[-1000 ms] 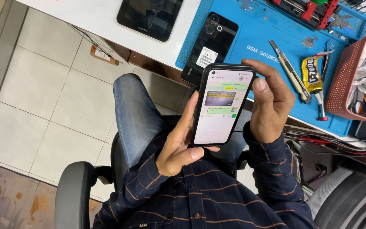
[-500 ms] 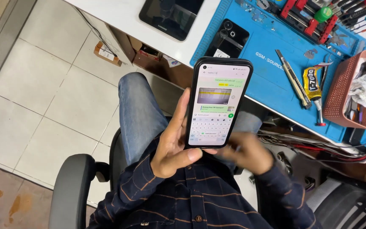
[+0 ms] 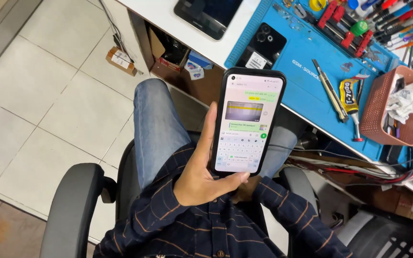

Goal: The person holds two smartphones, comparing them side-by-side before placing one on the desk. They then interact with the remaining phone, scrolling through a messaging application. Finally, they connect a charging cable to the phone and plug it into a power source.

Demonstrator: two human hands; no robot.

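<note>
Floor tiles point(image 3: 48, 95) fill the left of the head view, with a small cardboard box point(image 3: 121, 61) lying on them near the desk's edge. Lower down, a black chair armrest point(image 3: 72, 210) curves up beside the seated person's denim-clad leg point(image 3: 158, 129).

Moving right, the left hand point(image 3: 201, 177) holds a smartphone point(image 3: 248, 122) in a dark case above the lap, in front of the desk's edge. Its fingers are pressed together along the phone's left side and behind it, the thumb lying across the bottom edge, so the phone is clasped in the palm. The phone stands with its long axis nearly vertical in the frame, tilted slightly so the top leans right; its top end points away from the person toward the desk, and the lit screen faces the camera, showing a chat with an on-screen keyboard. The right hand point(image 3: 246, 189) is mostly hidden just below and behind the phone's lower end; whether its fingers are spread or curled cannot be told.

Beyond the phone's top, a tablet point(image 3: 209, 16) rests on the white desk, and a second, black phone point(image 3: 261, 45) lies face down on a blue work mat point(image 3: 307, 52). Further right on the mat lie a slim metal tool point(image 3: 329, 90), a yellow glue tube point(image 3: 349, 98) and a rack of screwdrivers point(image 3: 388, 19). A reddish-brown plastic basket point(image 3: 376, 112) holding crumpled tissue sits at the far right, above a tangle of wires point(image 3: 359, 167).
</note>
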